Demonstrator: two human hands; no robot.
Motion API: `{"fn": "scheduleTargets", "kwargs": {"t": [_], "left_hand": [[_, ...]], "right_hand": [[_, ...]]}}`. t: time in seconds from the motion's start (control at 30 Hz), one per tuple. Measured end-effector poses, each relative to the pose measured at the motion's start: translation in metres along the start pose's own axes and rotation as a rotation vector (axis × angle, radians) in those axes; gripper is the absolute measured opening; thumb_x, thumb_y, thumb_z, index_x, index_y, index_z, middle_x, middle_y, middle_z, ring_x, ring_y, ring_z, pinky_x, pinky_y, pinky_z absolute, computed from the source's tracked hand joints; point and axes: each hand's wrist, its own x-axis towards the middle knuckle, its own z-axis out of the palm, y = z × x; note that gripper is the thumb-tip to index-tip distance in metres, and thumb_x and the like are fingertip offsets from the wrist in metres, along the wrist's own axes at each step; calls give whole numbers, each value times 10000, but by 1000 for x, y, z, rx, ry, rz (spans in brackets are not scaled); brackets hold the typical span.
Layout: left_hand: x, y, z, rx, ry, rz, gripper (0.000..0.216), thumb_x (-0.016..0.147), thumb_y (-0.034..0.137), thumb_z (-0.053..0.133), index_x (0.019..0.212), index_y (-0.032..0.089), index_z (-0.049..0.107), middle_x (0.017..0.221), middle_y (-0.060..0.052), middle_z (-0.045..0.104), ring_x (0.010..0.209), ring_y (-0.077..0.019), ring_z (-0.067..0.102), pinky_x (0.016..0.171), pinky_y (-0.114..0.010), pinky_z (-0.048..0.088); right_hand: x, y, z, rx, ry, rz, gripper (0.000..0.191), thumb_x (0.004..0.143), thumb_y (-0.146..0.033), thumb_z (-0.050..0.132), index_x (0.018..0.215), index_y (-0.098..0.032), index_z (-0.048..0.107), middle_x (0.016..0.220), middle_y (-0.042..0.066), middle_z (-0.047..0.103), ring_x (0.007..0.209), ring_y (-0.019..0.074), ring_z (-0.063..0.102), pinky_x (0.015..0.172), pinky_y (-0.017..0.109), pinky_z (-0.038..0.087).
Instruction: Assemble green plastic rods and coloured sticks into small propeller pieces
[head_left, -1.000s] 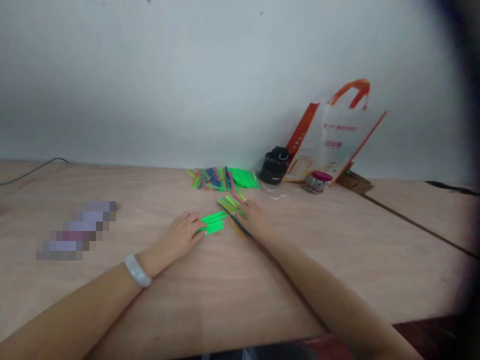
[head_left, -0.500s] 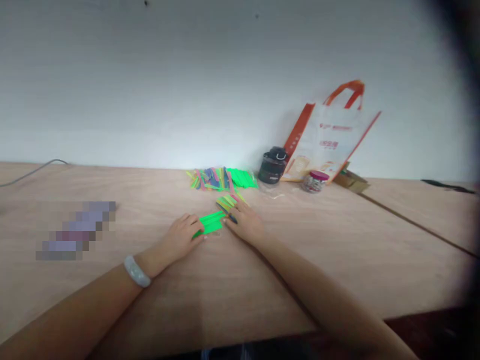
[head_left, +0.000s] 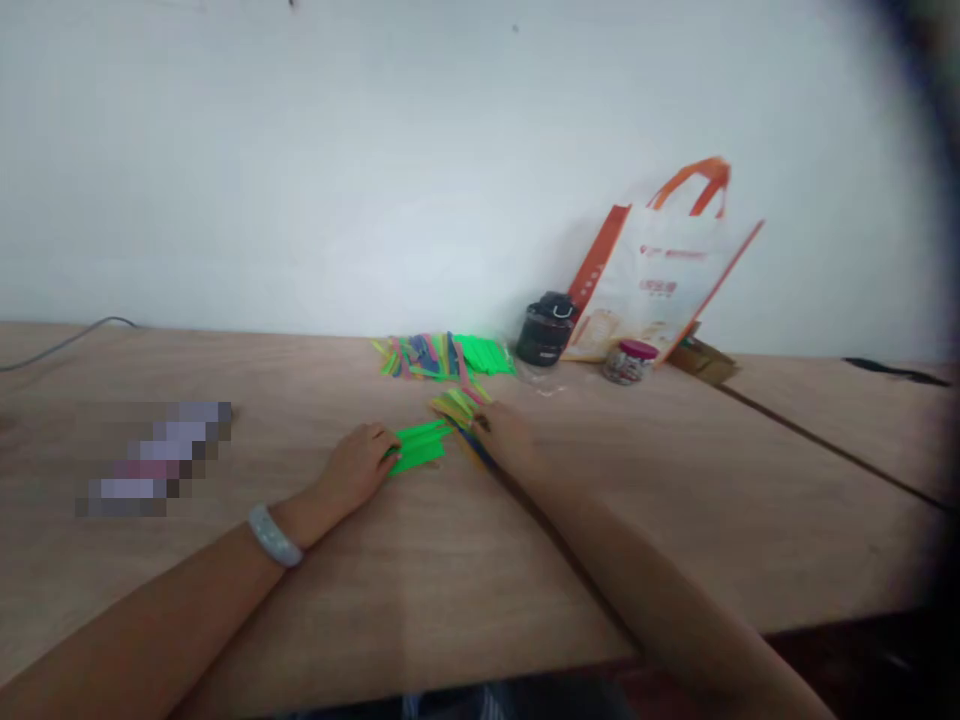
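Observation:
My left hand (head_left: 361, 460) rests on the table with its fingers curled over the left end of a row of bright green craft sticks (head_left: 420, 447). My right hand (head_left: 511, 437) is at the right side of a small pile of mixed-colour craft sticks (head_left: 453, 406). Its fingers are bent together and slightly blurred; what they pinch, if anything, is hidden. Beneath that hand, a few dark blue and orange sticks (head_left: 474, 448) show on the table. Farther back lies a larger bundle of coloured sticks (head_left: 424, 356), with green ones at its right end.
Behind the hands stand a black lidded jar (head_left: 545, 335), a clear jar with a pink lid (head_left: 631, 365) and a white and orange bag (head_left: 656, 275) against the wall. A cardboard piece (head_left: 705, 362) lies beside the bag. At left are a pixelated object (head_left: 154, 462) and a grey cable (head_left: 75, 340).
My right hand has shifted slightly right and its fingers have drawn in, uncovering more of the mixed pile and the dark blue sticks. My left hand stays on the green sticks.

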Motion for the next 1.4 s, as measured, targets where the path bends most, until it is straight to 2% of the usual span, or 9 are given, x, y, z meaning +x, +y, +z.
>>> {"fn": "scheduleTargets", "kwargs": {"t": [0.23, 0.4, 0.7, 0.93, 1.03, 1.13, 1.27, 1.4], "left_hand": [[0, 1, 0, 12, -7, 5, 210, 911, 241, 438, 953, 167, 629, 953, -84, 605, 907, -213, 557, 823, -354, 458], [1, 2, -3, 52, -55, 6, 210, 917, 241, 442, 935, 158, 635, 948, -80, 604, 914, -211, 549, 825, -342, 448], [2, 6, -5, 83, -66, -20, 210, 915, 268, 467, 908, 148, 640, 939, -83, 606, 908, -212, 551, 824, -340, 443], [1, 9, -5, 24, 50, -14, 174, 920, 241, 454, 936, 159, 606, 916, -56, 626, 881, -192, 573, 810, -329, 464], [-2, 13, -3, 15, 106, 32, 221, 930, 210, 423, 1074, 162, 583, 957, -60, 617, 895, -180, 576, 817, -321, 474], [-4, 16, -2, 33, 99, 50, 301, 915, 164, 426, 1191, 173, 547, 968, -62, 596, 884, -172, 580, 793, -307, 490], [-5, 19, -4, 13, 84, 45, 330, 904, 160, 437, 1217, 191, 537, 989, -55, 582, 878, -160, 583, 795, -295, 498], [-6, 23, -4, 12, 88, 37, 296, 915, 204, 440, 1185, 204, 562, 1009, -52, 577, 889, -161, 581, 789, -289, 499]], "right_hand": [[1, 0, -3, -49, 15, 25, 221, 883, -221, 457, 898, -170, 671, 933, 111, 661, 894, 212, 580, 762, 281, 415], [1, -2, -4, -122, 25, 13, 231, 894, -193, 430, 922, -150, 655, 956, 107, 645, 933, 198, 571, 796, 269, 399], [0, -4, -7, -122, 50, 28, 256, 917, -204, 389, 1013, -171, 624, 943, 90, 657, 842, 186, 599, 701, 251, 408], [-12, -24, -16, 192, 58, 57, 296, 904, -254, 435, 1154, -209, 588, 966, 76, 687, 823, 199, 630, 705, 278, 454], [-18, -35, -13, 336, 43, -21, 322, 881, -218, 442, 1157, -234, 607, 1111, 68, 667, 960, 213, 623, 808, 326, 478], [-21, -41, -6, 472, 40, -89, 357, 860, -179, 418, 1145, -238, 625, 1186, 51, 643, 1065, 205, 593, 918, 363, 456], [-22, -46, 6, 633, 30, -135, 340, 861, -210, 419, 1115, -234, 644, 1187, 61, 640, 1112, 201, 567, 980, 386, 421], [-23, -52, 11, 747, -22, -124, 307, 843, -222, 439, 1040, -200, 672, 1074, 80, 671, 1025, 212, 595, 928, 393, 446]]}}
